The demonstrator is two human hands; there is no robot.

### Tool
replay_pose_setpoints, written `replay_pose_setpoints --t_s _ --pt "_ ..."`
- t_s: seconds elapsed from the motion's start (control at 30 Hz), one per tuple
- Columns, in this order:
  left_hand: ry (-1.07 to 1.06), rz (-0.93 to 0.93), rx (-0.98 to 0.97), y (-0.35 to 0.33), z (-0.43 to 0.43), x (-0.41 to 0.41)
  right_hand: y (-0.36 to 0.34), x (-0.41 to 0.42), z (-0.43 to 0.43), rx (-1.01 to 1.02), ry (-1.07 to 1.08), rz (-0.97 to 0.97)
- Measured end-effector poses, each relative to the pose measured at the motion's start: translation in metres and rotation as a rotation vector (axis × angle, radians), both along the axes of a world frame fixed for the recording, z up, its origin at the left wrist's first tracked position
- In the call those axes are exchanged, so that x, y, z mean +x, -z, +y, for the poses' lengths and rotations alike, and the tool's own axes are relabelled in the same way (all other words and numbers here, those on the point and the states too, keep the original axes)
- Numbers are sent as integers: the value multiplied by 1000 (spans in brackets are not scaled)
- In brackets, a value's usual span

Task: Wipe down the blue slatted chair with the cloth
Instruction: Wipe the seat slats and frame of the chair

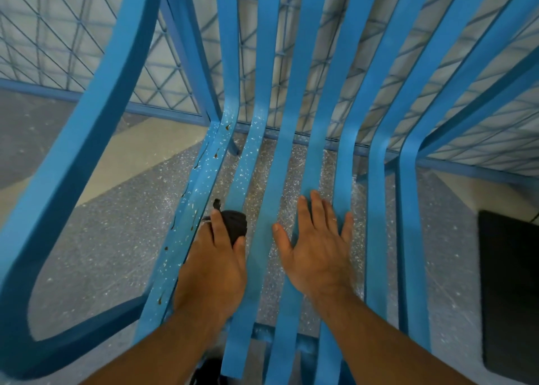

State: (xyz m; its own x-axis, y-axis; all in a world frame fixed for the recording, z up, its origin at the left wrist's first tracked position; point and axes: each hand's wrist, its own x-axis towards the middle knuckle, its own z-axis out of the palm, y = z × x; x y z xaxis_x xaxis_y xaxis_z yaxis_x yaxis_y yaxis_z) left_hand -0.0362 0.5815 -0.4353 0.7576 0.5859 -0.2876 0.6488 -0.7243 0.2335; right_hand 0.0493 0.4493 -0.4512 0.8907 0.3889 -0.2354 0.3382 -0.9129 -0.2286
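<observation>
Your left hand [214,268] grips the bunched dark cloth [234,223] on the blue slatted chair [291,139]; your right hand [316,250] lies flat, fingers spread, just right.

A grey floor [110,239] flecked with pale specks filled the lower view. A wide beige band [140,151] crossed it at an angle on the left. Behind stood a blue fence [73,34] of diagonal wire mesh, a blue rail [35,88] along its foot, pale surface beyond. A black rectangular mat [510,291] lay at right. The light was soft and even.
</observation>
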Motion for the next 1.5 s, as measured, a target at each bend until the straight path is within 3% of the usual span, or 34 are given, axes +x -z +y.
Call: replay_pose_setpoints --t_s 0.2,0.3,0.43,0.67,0.9,1.07,1.13,1.33,1.5 --pt "-270 -51 -179 7 16 47 3 -1 0 24 1 -29" --pt "-160 -93 -87 5 10 39 2 0 0 34 7 -21" --pt "85 -1 37 6 2 2 3 -1 0 12 -5 -25" --pt "-191 -87 -139 6 16 63 6 -1 1 22 23 -67" --pt "35 -33 -1 8 7 31 7 0 0 24 18 -49" --pt "-241 -79 -150 8 16 62 7 1 1 12 19 -41" --pt "-262 -73 -130 9 15 75 7 1 1 8 19 -37" --pt "83 -38 36 11 9 41 6 2 2 5 25 -22" --pt "-152 -47 -118 8 16 69 5 1 2 -25 26 -20"
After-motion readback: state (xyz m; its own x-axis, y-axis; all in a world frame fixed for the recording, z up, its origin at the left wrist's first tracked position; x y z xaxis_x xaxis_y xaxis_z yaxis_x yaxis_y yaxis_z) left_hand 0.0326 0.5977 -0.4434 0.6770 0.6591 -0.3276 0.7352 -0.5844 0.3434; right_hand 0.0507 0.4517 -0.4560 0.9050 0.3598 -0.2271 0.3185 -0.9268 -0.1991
